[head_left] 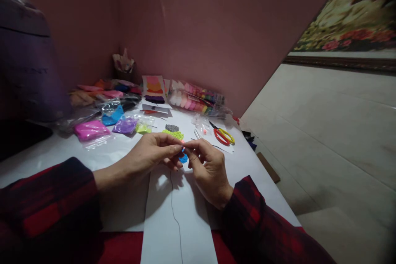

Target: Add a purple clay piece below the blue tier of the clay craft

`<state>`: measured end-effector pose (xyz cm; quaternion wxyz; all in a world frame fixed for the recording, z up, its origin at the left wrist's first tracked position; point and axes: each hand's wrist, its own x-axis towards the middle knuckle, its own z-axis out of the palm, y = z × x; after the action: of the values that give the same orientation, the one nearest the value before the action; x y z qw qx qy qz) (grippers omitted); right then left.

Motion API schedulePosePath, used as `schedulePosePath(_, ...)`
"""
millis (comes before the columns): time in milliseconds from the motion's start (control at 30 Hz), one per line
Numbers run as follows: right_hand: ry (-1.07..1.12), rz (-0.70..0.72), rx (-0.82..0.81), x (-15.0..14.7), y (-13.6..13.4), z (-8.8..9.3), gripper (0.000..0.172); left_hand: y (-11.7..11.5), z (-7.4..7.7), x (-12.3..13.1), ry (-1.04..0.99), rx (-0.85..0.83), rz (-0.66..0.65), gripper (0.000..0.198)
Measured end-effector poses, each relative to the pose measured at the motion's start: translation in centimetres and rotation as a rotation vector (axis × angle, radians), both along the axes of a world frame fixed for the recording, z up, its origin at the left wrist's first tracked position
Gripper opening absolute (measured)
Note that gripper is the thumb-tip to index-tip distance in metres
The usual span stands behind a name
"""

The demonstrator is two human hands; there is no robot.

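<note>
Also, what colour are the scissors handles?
Scissors handles: one red, one yellow. Best in the head view.

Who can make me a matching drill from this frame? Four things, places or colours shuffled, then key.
Things:
1. Left hand
2. Scissors
3. Magenta packet
4. Grey patch

Places or colours:
A. Just beyond the yellow-green patch
B. In clear plastic, left of the purple packet
C. Fingertips close to those of the right hand
D. Red and yellow handles

Pairs: 1-C, 2-D, 3-B, 4-A
</note>
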<state>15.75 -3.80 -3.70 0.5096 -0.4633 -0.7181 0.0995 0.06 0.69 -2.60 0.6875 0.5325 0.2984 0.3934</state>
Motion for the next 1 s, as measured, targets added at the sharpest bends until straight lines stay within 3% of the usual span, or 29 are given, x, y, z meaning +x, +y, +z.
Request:
schedulePosePath(233,0.000,0.007,0.000,-0.05,-0.01,0.07,0.011,0.00,0.32,0.05,0.059,0.020,-0.008,0.009)
schedulePosePath(700,-0.038,-0.055,-0.026,-0.02,-0.02,0.04,0.013,-0.02,-0.09,0.02,-0.024,-0.001,-0.013,0.013)
schedulePosePath(1000,-0.072,-0.035,-0.009,-0.14,-0.04,0.38,0.011,0.08,-0.02,0.02,-0.013,0.016,-0.010,0.025)
